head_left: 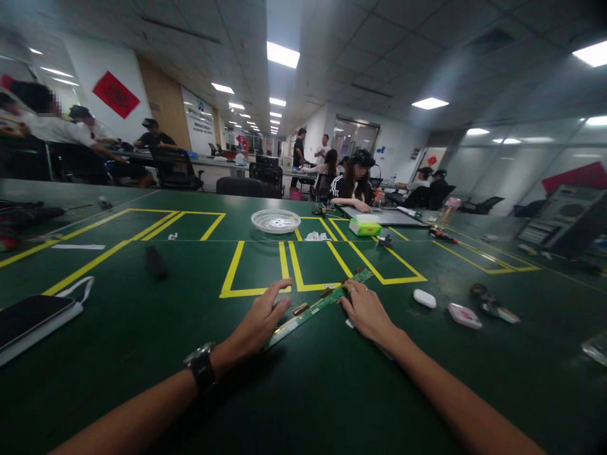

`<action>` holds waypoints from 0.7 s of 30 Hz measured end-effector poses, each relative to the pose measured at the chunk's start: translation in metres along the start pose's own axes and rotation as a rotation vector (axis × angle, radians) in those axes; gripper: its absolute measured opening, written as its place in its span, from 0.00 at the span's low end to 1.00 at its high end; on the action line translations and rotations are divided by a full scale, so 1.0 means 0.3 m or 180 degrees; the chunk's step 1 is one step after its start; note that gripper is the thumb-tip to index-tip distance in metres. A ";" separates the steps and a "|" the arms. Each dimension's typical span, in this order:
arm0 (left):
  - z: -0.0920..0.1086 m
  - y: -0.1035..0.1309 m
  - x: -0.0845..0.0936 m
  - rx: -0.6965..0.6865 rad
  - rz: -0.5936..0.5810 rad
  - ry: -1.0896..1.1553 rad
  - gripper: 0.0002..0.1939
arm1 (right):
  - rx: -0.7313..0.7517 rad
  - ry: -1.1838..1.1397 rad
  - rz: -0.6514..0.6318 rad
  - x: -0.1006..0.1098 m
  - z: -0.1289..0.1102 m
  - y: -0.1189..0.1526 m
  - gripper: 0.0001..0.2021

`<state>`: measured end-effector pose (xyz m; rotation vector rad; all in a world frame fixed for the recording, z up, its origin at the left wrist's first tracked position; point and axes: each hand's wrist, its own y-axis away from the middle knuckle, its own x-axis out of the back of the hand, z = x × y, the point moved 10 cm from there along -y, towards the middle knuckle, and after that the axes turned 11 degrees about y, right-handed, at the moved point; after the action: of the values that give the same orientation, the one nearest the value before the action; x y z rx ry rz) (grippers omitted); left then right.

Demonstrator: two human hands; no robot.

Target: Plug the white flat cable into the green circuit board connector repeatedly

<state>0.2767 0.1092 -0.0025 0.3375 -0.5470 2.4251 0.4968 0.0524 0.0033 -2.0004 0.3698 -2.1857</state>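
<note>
A long, narrow green circuit board (310, 313) runs slantwise between my two hands, its right end farther from me. Several brownish parts stick up along its upper edge. My right hand (367, 313) has its thumb and fingers closed on the board toward its right end. My left hand (263, 316) is beside the left end, fingers stretched out and thumb apart; the palm side is hidden. Whether the board lies flat on the green table (303, 392) or is slightly raised, I cannot tell. A small white piece (349, 323) shows next to my right hand.
Yellow tape outlines (256, 292) mark the table. A white basket (275, 221) and a green tissue pack (365, 227) stand farther back. To the right lie a white case (424, 298) and a pink case (465, 315); at left, a phone-like device (35, 325). A person (358, 183) sits opposite.
</note>
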 end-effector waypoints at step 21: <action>0.053 0.018 -0.093 -0.0477 -0.0725 -0.0998 0.25 | 0.2133 -0.1076 -0.0432 0.171 -0.377 0.156 0.17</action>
<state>0.2965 0.0837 -0.0003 0.6836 -0.7769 2.1099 0.3771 0.0020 0.0302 -1.9560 -0.4898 -1.6576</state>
